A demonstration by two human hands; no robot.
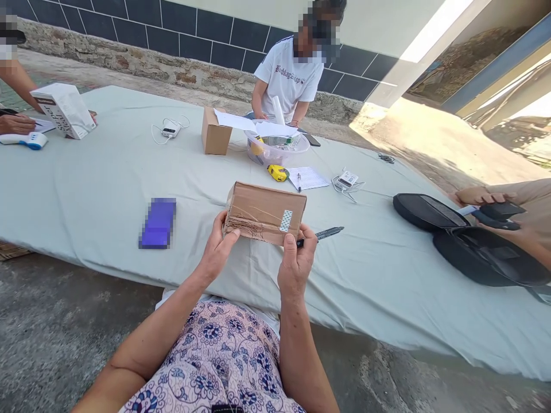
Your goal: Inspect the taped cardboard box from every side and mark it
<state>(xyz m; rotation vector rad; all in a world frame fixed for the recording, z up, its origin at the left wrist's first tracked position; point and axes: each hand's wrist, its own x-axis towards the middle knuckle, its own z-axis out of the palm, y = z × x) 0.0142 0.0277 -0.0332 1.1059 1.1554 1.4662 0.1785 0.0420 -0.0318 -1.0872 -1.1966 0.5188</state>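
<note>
Between my two hands I hold a small brown cardboard box (pixel 267 207), tilted with a broad side toward me. That side has creased, scuffed cardboard at the lower left and a patterned strip of tape at the right. My left hand (pixel 218 245) grips the box's left end, thumb on the near face. The right end is in my right hand (pixel 297 258), its thumb at the lower corner. Just beyond my right hand, a black pen-like tool (pixel 329 233) lies on the cloth, partly hidden. To the left rests a purple, blurred-out flat object (pixel 158 223).
A pale cloth-covered table (pixel 107 172) spreads ahead. Toward the back stand an open carton (pixel 216 137), a filled plastic basket (pixel 279 154) and a yellow tape measure (pixel 278 172). An open black case (pixel 473 252) lies right, near a person's hands. Another person sits opposite; a third is left.
</note>
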